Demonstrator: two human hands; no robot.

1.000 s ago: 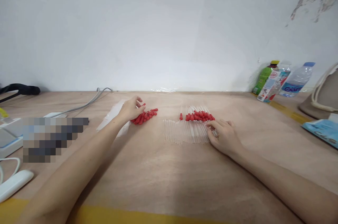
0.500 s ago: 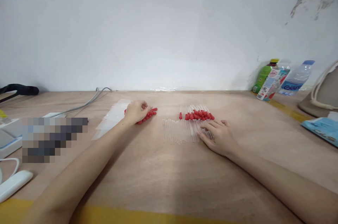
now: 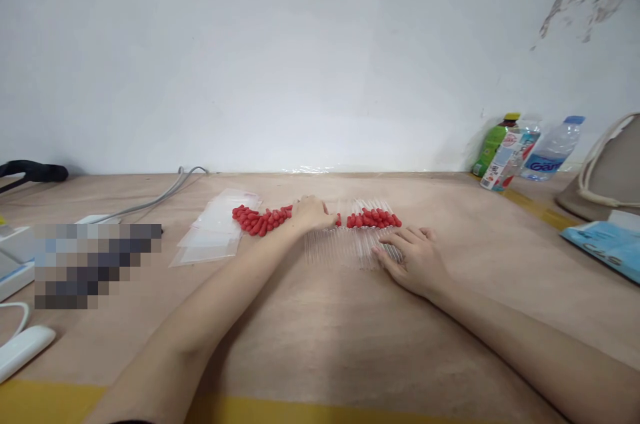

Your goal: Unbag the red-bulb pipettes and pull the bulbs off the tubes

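Observation:
A row of clear glass tubes lies on the wooden table, and behind it sits a second row fitted with red rubber bulbs. A loose pile of red bulbs rests to the left. My left hand is closed at the far left end of the tubes, between the pile and the capped row; what its fingers hold is hidden. My right hand lies flat with fingers spread on the right end of the clear tubes.
Clear plastic bags lie left of the bulb pile. A grey cable and white devices occupy the left side. Bottles stand at the back right by the wall, with a bag and a blue packet nearby.
My left hand has moved right from the loose bulb pile to the left end of the tube rows. My right hand has stayed flat on the clear tubes.

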